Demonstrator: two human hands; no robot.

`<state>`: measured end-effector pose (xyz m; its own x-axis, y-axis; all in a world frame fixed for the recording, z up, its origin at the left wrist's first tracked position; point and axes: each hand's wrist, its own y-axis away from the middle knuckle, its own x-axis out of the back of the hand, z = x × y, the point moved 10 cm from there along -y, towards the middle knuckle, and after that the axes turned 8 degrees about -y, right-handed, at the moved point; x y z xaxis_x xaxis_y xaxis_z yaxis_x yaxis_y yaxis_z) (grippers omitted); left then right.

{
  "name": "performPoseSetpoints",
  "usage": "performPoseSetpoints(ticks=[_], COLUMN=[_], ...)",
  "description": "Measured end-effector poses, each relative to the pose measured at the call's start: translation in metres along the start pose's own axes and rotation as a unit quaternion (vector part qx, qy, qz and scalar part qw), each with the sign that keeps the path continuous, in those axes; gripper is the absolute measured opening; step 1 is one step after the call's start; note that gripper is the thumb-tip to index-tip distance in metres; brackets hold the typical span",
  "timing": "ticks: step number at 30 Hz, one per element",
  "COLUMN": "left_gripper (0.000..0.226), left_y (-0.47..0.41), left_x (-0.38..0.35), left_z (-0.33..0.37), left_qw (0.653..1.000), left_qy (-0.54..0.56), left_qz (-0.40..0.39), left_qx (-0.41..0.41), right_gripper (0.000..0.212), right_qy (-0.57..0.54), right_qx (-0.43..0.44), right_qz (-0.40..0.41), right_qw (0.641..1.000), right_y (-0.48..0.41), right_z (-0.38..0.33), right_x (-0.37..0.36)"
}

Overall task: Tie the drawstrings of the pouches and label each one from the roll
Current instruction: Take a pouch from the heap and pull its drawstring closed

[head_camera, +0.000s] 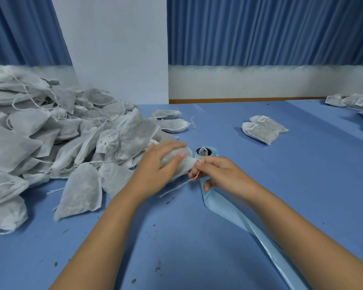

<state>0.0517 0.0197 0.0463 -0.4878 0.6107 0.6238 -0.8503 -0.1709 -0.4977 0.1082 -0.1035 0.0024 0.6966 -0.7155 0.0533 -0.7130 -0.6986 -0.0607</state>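
Blue pleated curtains hang along the back, split by a plain white wall panel. Tabletop: smooth matte blue, flecked with dark dried crumbs.

Heap of pouches: thin white non-woven fabric, flat and roughly teardrop-shaped, grey filling showing through, loose white strings trailing. It lies left of the left fingers.

Labelled pouches: two stacked, with white printed stickers, well beyond the right fingers. More lie at the far right edge.

Label roll: pale blue with a dark core, standing just beyond the fingertips. Its glossy backing strip runs under the right hand toward the near edge.

Pouch: soft and puffy, between both hands. The left hand curves over it, fingers loosely spread and wrapped round its body. The right fingers, narrowly closed, pinch the drawstring at the pouch's gathered neck; its frayed tail hangs toward the tabletop.
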Motion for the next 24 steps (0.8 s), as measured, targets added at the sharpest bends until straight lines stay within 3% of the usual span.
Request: performPoseSetpoints(ticks=[3, 8, 12, 15, 19, 22, 24], left_gripper=[0.020, 0.016, 0.014, 0.016, 0.020, 0.020, 0.015], left_y=[0.005, 0.005, 0.007, 0.012, 0.009, 0.004, 0.003], left_x=[-0.024, -0.027, -0.030, -0.038, -0.031, -0.021, -0.015], left_z=[0.019, 0.022, 0.011, 0.013, 0.016, 0.004, 0.002], left_qw=[0.994, 0.992, 0.984, 0.962, 0.932, 0.923, 0.940], left_qy=[0.016, 0.046, 0.082, 0.175, 0.328, 0.360, 0.317], left_qz=[-0.097, -0.113, -0.157, -0.206, -0.126, -0.043, -0.033], left_qx=[-0.042, -0.039, 0.019, 0.046, 0.084, 0.126, 0.123], right_gripper=[0.033, 0.033, 0.039, 0.035, 0.019, 0.019, 0.021], right_qy=[-0.017, -0.035, -0.061, -0.019, 0.167, 0.295, 0.361], right_qx=[0.020, 0.033, 0.038, 0.087, 0.182, 0.203, 0.232], right_qz=[-0.011, -0.013, 0.013, 0.079, 0.135, 0.087, 0.045], right_qw=[1.000, 0.999, 0.997, 0.993, 0.959, 0.930, 0.902], right_y=[0.001, 0.001, 0.000, 0.000, 0.006, 0.009, 0.016], right_z=[-0.008, -0.018, -0.019, -0.026, -0.038, -0.035, -0.037], right_x=[-0.001, 0.005, 0.015, 0.030, 0.036, 0.013, -0.006])
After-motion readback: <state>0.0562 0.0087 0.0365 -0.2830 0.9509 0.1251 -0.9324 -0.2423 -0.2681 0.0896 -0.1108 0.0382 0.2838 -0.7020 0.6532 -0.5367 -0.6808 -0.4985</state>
